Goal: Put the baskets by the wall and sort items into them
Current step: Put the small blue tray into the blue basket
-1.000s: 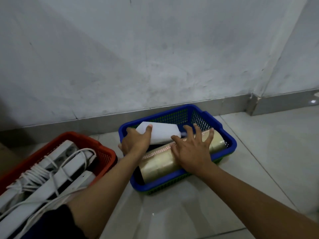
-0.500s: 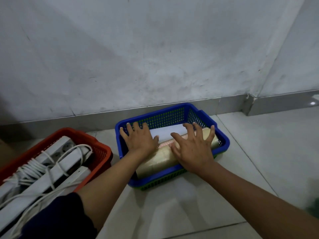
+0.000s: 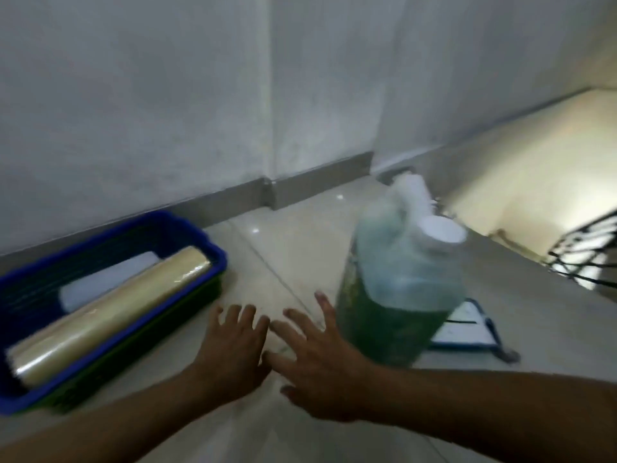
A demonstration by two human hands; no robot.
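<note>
The blue basket (image 3: 207, 238) sits on the floor by the wall at the left. Inside it lie a roll of clear film (image 3: 110, 315) and a white flat item (image 3: 100, 285). A large plastic jug (image 3: 397, 289) with green liquid and a white cap stands on the floor to the right. My left hand (image 3: 230, 352) hovers over the tiles between basket and jug, fingers spread, holding nothing. My right hand (image 3: 320, 359) is beside it, fingers spread, just left of the jug's base. The picture is blurred by head motion.
A white flat object with a blue rim (image 3: 467, 329) lies on the floor behind the jug. A black metal railing (image 3: 584, 255) and a lit stair drop are at the right. The grey skirting (image 3: 300, 182) runs along the wall corner.
Both hands have left the blue basket and moved right over the floor. The view has swung right, so the red basket is out of sight and the jug has appeared.
</note>
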